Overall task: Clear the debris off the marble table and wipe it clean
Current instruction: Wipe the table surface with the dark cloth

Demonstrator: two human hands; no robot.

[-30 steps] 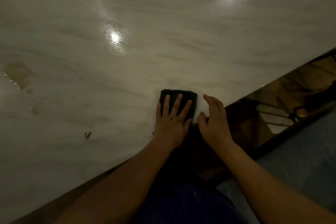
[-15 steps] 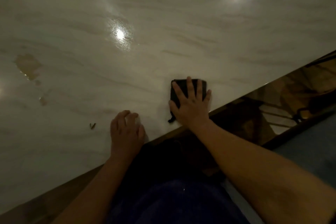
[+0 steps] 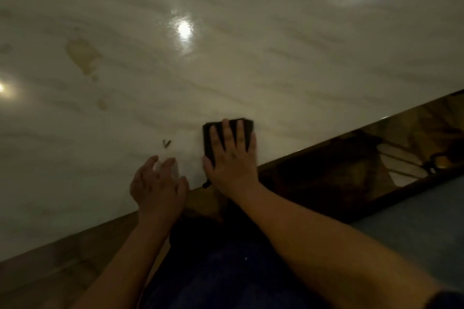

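Observation:
The glossy marble table [image 3: 276,57] fills the upper view. My right hand [image 3: 232,158] presses flat, fingers straight, on a folded black cloth [image 3: 247,130] near the table's front edge. My left hand [image 3: 158,183] hovers over the marble just left of the cloth, fingers loosely curled and blurred, with a pale patch between them that I cannot make out. A small dark V-shaped scrap of debris [image 3: 166,143] lies just beyond its fingertips. A brownish spill [image 3: 81,56] and a smaller spot [image 3: 102,104] mark the marble further left.
The table's brown front edge [image 3: 75,238] runs diagonally from lower left to upper right. Beyond it on the right is a dark glossy surface [image 3: 351,163] and a blue-grey floor [image 3: 414,213]. My dark blue clothing [image 3: 213,271] is below.
The cloth passed from under my left hand to under my right hand. My left hand moved left, close to the dark scrap. The view shifted left along the table.

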